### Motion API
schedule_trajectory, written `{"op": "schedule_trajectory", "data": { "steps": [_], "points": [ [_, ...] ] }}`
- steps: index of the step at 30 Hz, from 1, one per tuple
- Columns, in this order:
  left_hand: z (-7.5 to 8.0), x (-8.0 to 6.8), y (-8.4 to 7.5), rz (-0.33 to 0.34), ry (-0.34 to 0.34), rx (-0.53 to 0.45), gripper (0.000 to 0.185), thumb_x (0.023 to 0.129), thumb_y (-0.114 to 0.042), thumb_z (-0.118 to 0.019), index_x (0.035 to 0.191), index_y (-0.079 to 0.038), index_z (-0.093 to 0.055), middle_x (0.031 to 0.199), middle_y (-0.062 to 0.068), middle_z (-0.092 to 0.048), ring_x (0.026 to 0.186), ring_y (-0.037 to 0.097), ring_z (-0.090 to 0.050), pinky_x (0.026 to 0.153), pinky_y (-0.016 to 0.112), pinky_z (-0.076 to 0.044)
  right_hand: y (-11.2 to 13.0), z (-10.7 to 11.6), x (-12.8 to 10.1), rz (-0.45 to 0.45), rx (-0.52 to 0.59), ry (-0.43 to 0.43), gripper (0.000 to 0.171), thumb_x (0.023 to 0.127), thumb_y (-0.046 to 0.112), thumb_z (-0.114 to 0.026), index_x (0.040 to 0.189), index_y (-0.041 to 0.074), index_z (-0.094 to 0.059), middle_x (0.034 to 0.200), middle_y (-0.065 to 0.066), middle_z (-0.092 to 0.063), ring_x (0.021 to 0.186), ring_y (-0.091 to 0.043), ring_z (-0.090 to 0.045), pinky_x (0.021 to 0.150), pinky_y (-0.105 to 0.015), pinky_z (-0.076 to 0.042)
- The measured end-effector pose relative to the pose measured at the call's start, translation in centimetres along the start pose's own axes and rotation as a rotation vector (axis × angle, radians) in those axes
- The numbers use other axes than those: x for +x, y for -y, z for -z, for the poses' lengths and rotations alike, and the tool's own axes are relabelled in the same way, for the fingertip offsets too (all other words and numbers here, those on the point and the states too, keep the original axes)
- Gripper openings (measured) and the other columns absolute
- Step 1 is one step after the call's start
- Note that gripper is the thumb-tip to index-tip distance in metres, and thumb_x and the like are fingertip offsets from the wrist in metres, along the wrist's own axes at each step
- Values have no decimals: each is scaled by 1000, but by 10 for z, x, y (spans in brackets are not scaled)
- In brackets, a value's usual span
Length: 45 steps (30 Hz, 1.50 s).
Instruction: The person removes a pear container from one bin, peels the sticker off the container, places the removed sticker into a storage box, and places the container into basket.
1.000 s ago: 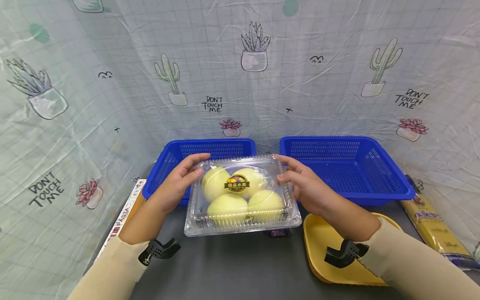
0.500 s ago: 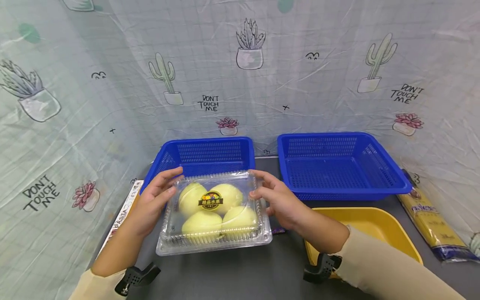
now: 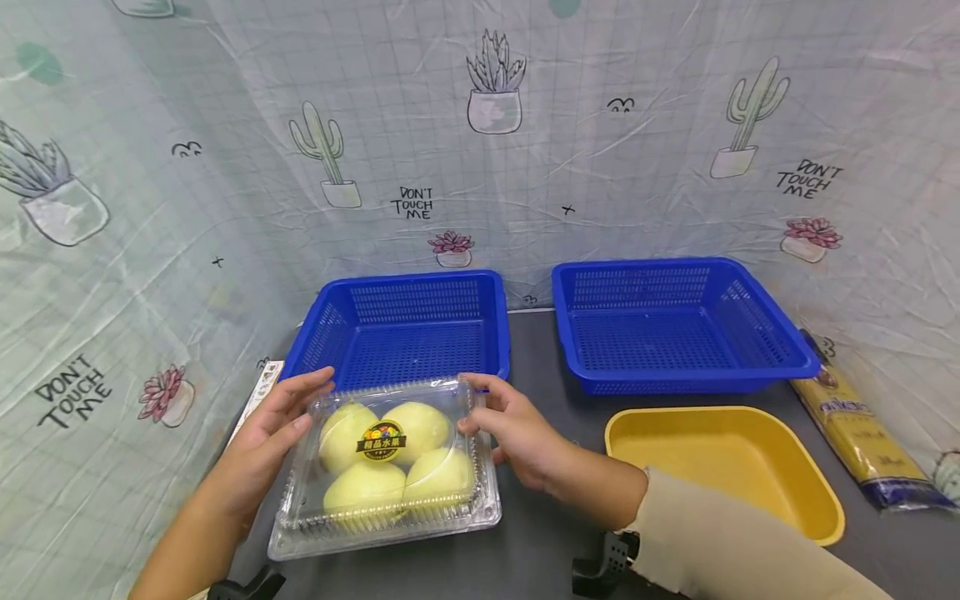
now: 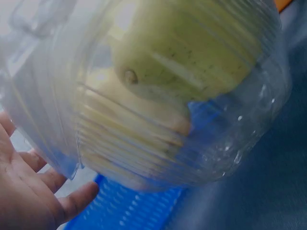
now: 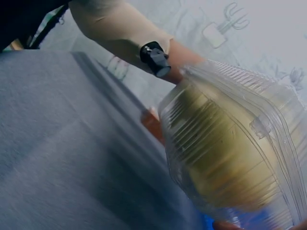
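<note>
A clear plastic clamshell fruit box (image 3: 382, 467) is at the lower left of the head view, its lid on and a black label on top. Several pale yellow-green fruits (image 3: 365, 492) show through the lid. My left hand (image 3: 258, 437) holds the box at its left edge, thumb on the lid side. On the opposite edge my right hand (image 3: 517, 433) grips it, thumb on top and fingers partly hidden behind. In the right wrist view the box (image 5: 225, 143) is raised over the grey table. Up close in the left wrist view, one fruit (image 4: 187, 52) has dark specks.
Two blue perforated baskets, a left one (image 3: 498, 321) and a right one (image 3: 690, 383), stand along the back. A yellow tray (image 3: 720, 458) lies in front of the right basket. Beyond it is a yellow pasta-like packet (image 3: 862, 433). A white box (image 3: 262, 387) sits at the left edge.
Both hands have carried the fruit box left and nearer to me, off the tray side. The head view has shifted slightly, and more of the left basket and yellow tray shows.
</note>
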<state>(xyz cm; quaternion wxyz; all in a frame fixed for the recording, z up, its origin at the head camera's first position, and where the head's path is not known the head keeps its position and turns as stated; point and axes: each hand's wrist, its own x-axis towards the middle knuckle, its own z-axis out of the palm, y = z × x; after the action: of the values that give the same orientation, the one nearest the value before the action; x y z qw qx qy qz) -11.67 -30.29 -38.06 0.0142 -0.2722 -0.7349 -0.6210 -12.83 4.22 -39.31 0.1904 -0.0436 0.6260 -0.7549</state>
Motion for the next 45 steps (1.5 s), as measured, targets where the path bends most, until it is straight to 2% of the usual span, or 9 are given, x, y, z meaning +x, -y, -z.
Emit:
{"op": "schedule_trajectory", "data": {
  "steps": [8, 17, 27, 30, 35, 38, 40, 43, 45],
  "points": [
    [-2, -17, 13, 63, -54, 85, 44, 108, 8, -45, 151, 10, -46, 161, -3, -49, 143, 11, -47, 110, 16, -38, -24, -12, -6, -31, 25, -48, 76, 80, 6, -67, 154, 16, -54, 127, -11, -64, 97, -20, -60, 60, -32, -46],
    [-8, -34, 33, 100, -93, 148, 41, 106, 8, -51, 148, 10, -50, 155, -8, -53, 136, 8, -49, 105, 13, -40, -44, -19, -9, -20, 55, -69, 80, 78, 3, -66, 156, 10, -52, 129, -12, -63, 97, -21, -61, 65, -33, -53],
    [-12, -42, 51, 184, -99, 184, 41, 108, 2, -54, 148, 8, -51, 154, -15, -51, 134, 4, -48, 104, 13, -36, -58, -15, -6, -27, 23, -90, 80, 78, 3, -68, 156, 13, -53, 134, -12, -63, 92, -19, -60, 59, -26, -43],
    [-13, -41, 53, 195, -99, 192, 42, 108, 0, -56, 148, 7, -51, 156, -10, -50, 136, 2, -45, 105, 12, -36, -61, -12, -5, -16, 9, -63, 79, 80, 3, -68, 157, 14, -52, 142, -15, -59, 97, -20, -60, 63, -28, -47],
    [-18, -39, 52, 187, -82, 262, 42, 106, -3, -61, 148, 0, -56, 161, 16, -44, 139, -5, -39, 100, 13, -41, -62, -7, -3, -10, 14, -3, 81, 85, 3, -69, 161, 14, -46, 150, -16, -55, 101, -22, -65, 70, -34, -58],
    [-21, -38, 49, 176, -78, 295, 42, 105, -4, -63, 147, -2, -57, 160, 19, -43, 141, -6, -36, 98, 13, -41, -62, -5, -4, 2, -1, 18, 82, 85, 3, -71, 162, 12, -44, 150, -18, -56, 97, -22, -67, 70, -34, -59],
    [-22, -37, 47, 176, -79, 312, 43, 105, -4, -64, 147, -2, -58, 161, 14, -44, 142, -6, -35, 100, 11, -38, -62, -5, -5, 11, -24, 20, 83, 85, 3, -72, 162, 11, -44, 149, -19, -56, 94, -20, -67, 69, -32, -58],
    [-23, -36, 44, 181, -85, 366, 42, 104, -6, -66, 146, -7, -60, 161, 3, -45, 141, -6, -35, 102, 16, -40, -62, -5, -7, 17, -47, 22, 82, 86, 3, -74, 162, 11, -44, 150, -22, -55, 94, -20, -67, 68, -31, -56],
    [-23, -36, 43, 177, -82, 404, 42, 103, -7, -68, 145, -9, -61, 161, 2, -46, 142, -5, -35, 108, 35, -45, -62, -5, -9, 15, -57, 27, 82, 86, 4, -74, 162, 11, -44, 151, -24, -53, 97, -21, -67, 69, -31, -56]
  ]
}}
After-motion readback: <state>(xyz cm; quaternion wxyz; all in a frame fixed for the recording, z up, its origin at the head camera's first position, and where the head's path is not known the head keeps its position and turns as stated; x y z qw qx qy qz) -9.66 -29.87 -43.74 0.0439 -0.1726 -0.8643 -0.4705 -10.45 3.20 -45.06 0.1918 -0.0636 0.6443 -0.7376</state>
